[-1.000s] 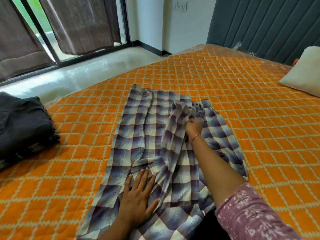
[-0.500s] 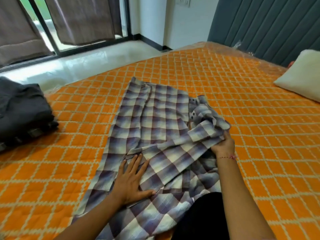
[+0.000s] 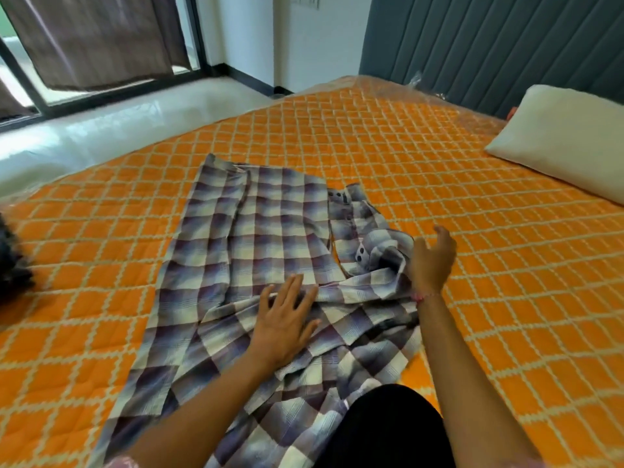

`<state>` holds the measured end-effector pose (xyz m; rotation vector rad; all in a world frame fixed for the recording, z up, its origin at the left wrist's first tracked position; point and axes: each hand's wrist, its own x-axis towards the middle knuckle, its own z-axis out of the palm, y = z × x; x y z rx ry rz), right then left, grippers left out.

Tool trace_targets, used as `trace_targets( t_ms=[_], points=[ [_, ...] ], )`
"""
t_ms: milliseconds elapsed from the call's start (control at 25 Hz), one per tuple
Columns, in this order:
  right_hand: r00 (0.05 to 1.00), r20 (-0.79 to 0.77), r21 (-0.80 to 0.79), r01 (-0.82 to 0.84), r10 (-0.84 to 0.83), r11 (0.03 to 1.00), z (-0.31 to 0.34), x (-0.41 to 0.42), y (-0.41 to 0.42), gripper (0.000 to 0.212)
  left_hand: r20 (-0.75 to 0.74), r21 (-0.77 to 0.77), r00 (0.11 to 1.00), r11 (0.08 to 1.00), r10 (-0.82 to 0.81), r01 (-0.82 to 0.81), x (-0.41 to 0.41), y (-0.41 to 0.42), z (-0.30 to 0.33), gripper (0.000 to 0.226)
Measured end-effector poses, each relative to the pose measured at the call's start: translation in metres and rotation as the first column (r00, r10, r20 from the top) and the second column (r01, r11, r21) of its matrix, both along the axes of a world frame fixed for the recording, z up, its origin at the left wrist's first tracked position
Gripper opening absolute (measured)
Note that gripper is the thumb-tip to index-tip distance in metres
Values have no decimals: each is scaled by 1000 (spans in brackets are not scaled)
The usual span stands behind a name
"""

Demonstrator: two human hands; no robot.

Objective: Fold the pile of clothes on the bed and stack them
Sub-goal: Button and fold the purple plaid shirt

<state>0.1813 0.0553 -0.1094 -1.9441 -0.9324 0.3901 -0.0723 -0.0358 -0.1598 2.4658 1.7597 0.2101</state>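
A purple-and-white checked shirt (image 3: 256, 244) lies spread on the orange quilted bed (image 3: 506, 265), its lower part creased and bunched toward me. My left hand (image 3: 287, 322) presses flat on the shirt's middle with straight, spread fingers. At the shirt's right edge my right hand (image 3: 432, 261) is beside the folded-over sleeve and its buttoned cuff (image 3: 378, 251). Its fingers are relaxed and lifted, gripping nothing.
A pile of dark clothes (image 3: 10, 265) sits at the bed's left edge, mostly out of frame. A white pillow (image 3: 567, 140) lies at the far right by the grey headboard. My dark-clad knee (image 3: 385, 430) covers the shirt's near hem. The floor and window are beyond the bed.
My right hand pulled the sleeve from the shirt's middle across to the right side, then let go of it. My left hand stayed pressed on the shirt.
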Motion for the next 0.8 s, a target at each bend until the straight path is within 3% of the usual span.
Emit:
trace_targets(
  t_ms=[80, 120, 160, 200, 240, 320, 360, 440, 520, 640, 800],
  points=[
    [923, 35, -340, -349, 383, 873, 7, 5, 25, 53, -16, -25, 999, 999, -40, 40, 12, -1, -17, 66],
    [850, 0, -489, -460, 527, 741, 15, 6, 35, 37, -36, -25, 998, 999, -49, 48, 13, -2, -24, 70],
    [799, -38, -528, -526, 600, 667, 18, 9, 47, 26, -49, -18, 997, 998, -53, 52, 14, -2, -29, 72],
    [769, -8, -528, -546, 639, 650, 20, 12, 55, 38, -42, -20, 999, 999, -31, 30, 13, -2, -32, 74],
    [778, 55, -446, -542, 626, 712, 21, 15, 62, 43, -30, -21, 1000, 1000, -8, 8, 11, -1, -36, 76],
    [940, 35, -210, -324, 339, 922, 34, 27, 67, 32, -17, -5, 1000, 1000, 10, -10, 9, -2, -40, 80],
    [979, -2, -122, -203, 204, 972, 39, 37, 70, 22, -16, 16, 1000, 1000, 9, -9, 10, -3, -38, 81],
    [987, -85, -146, -150, 139, 978, 41, 53, 71, 23, 0, 39, 1000, 999, -4, 4, 13, -2, -31, 81],
    [993, -93, -233, -87, 67, 969, 33, 58, 63, 46, -6, 49, 996, 995, -88, 88, 21, 5, -24, 80],
    [942, -237, -270, 170, -237, 948, -1, 47, 32, 58, -34, -14, 981, 981, -193, 193, 40, 22, -24, 77],
    [922, -321, -409, 71, -216, 910, -25, 33, 3, 54, -54, -82, 973, 973, -222, 217, 73, 43, -20, 85]
  ],
)
